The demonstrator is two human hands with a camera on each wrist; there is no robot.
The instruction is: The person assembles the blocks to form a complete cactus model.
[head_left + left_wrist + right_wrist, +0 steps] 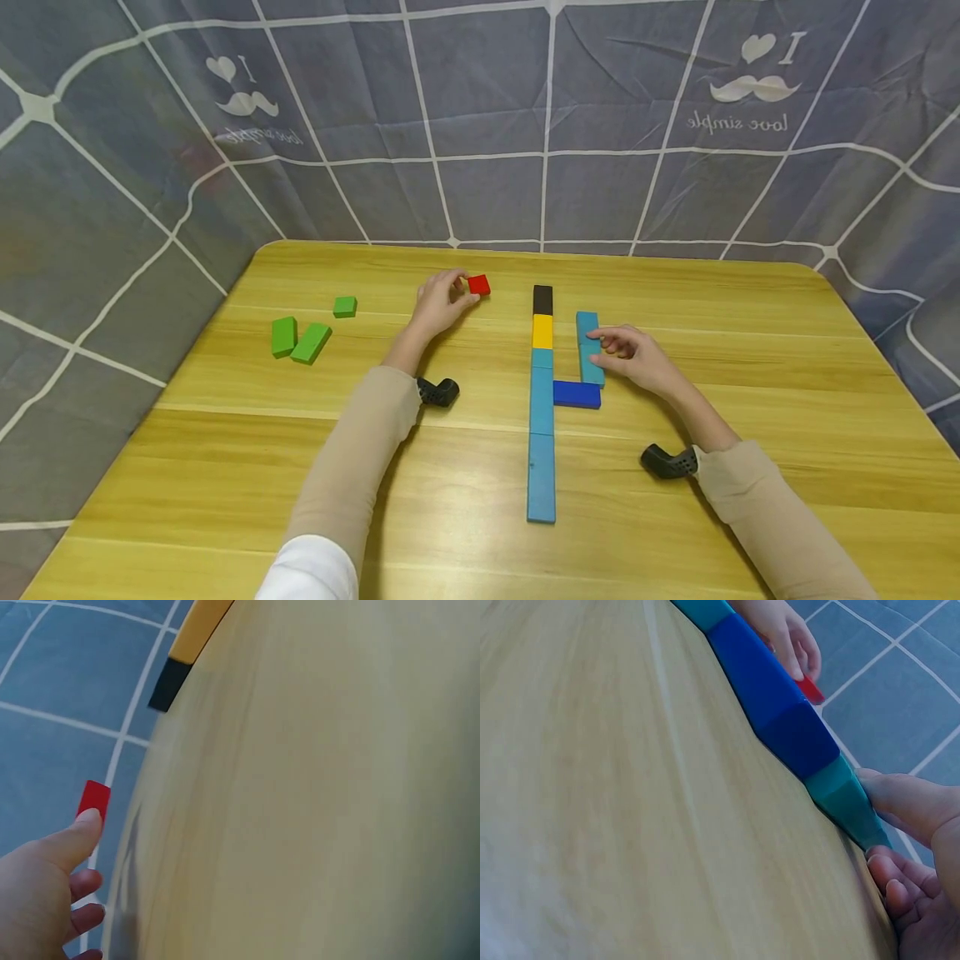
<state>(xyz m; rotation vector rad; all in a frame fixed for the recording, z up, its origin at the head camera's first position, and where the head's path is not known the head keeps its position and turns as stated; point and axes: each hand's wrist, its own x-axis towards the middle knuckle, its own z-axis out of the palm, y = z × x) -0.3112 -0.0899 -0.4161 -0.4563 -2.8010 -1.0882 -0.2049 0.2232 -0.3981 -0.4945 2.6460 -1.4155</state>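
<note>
At the far part of the wooden surface (pixel 465 517), left of the row's far end, the left hand (pixel 442 302) pinches a red block (pixel 478 286) between thumb and fingers. The right hand (pixel 636 358) has thumb and fingertips on a pair of light blue blocks (pixel 588 323) lying end to end; whether it grasps one or merely touches, cannot tell.

Row, far to near: black block (pixel 543 300), yellow block (pixel 542 332), three light blue pieces (pixel 542 479), ends touching. A dark blue block (pixel 577 394) lies crosswise against the row's right side; the near end of the pair meets its far side. The pair runs beside the row, with a gap between.

Well to the left of the left hand: three green blocks (pixel 284 337), two longer ones near each other, a smaller one apart. Behind the surface hangs a grey cloth (pixel 487 100) with white lines.
</note>
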